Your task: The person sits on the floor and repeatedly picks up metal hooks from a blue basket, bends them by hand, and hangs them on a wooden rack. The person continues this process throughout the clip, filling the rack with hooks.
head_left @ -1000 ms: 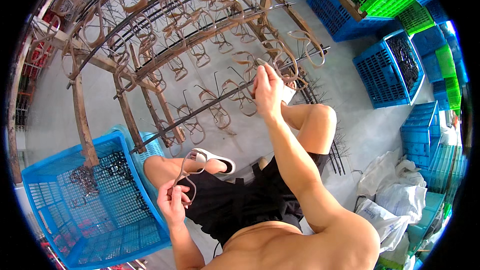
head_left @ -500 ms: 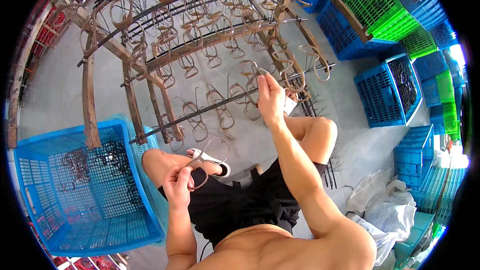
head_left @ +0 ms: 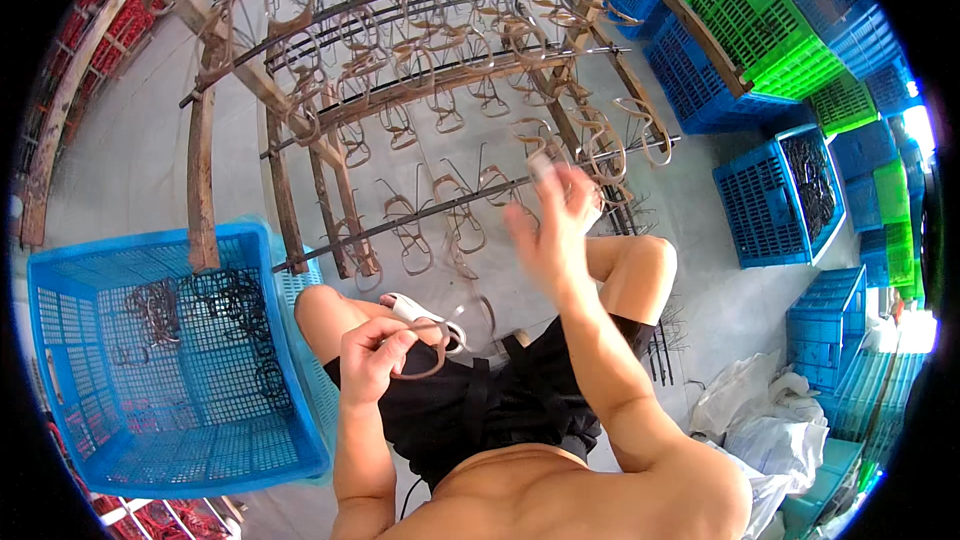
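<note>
My left hand (head_left: 368,358) is closed on a brown eyeglass frame (head_left: 438,364), pinched between thumb and fingers above my lap; its far rim looks thin and pale. Farther forward and to the right, my right hand (head_left: 556,240) is raised with its fingers spread, partly smeared by motion. A pale patch shows at one of its fingertips, too blurred to name. Just beyond that hand runs the rack's lowest dark rod (head_left: 388,227), where eyeglass frames (head_left: 466,230) hang from thin wires. Another hanging frame (head_left: 604,145) is close to the fingertips.
Several rows of frames hang on the wooden rack (head_left: 203,180) ahead. A large blue basket (head_left: 150,243) at left holds dark pieces. To the right stand a blue crate (head_left: 752,202) of dark pieces, stacked green crates (head_left: 760,20) and white plastic bags (head_left: 765,430).
My right hand has opened from a pinch at the rod and pulled back slightly. My left hand has tilted the eyeglass frame flatter. The whole view has shifted a little.
</note>
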A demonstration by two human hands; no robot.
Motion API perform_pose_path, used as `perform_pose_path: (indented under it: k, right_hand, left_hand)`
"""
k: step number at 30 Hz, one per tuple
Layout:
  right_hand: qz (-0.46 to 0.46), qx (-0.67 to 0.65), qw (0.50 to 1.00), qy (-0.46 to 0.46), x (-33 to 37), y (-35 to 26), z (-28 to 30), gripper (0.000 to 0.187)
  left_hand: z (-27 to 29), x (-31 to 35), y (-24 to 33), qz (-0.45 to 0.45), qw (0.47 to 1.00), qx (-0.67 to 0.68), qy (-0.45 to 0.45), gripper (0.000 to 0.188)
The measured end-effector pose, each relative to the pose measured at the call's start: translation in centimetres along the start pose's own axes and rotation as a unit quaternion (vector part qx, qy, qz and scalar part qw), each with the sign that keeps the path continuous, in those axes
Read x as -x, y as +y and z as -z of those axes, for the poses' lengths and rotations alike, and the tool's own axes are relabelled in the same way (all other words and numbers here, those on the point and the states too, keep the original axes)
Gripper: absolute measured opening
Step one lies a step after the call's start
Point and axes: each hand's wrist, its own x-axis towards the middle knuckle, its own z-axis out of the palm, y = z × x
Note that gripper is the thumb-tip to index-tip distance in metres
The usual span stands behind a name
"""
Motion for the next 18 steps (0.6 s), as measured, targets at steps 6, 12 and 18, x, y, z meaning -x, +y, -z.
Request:
perform_pose_path:
  k: [6,12,18]
  right_hand:
    - [-0.169,-0.468,0.772,-0.395,3.0,-3.9,0.4,0.020]
    - [-0.311,-0.394,0.862,0.069,0.2,-0.1,-7.2,0.021]
    - [-0.402,-0.466,0.786,0.062,-0.2,0.6,-9.3,0.021]
  left_hand:
    - [3.5,-1.4,0.5,-0.047,0.991,0.118,0.028,0.021]
    - [28.2,-0.2,-5.8,-0.037,0.787,-0.284,0.546,0.029]
    - [43.1,4.3,-20.2,0.318,0.699,-0.481,0.424,0.067]
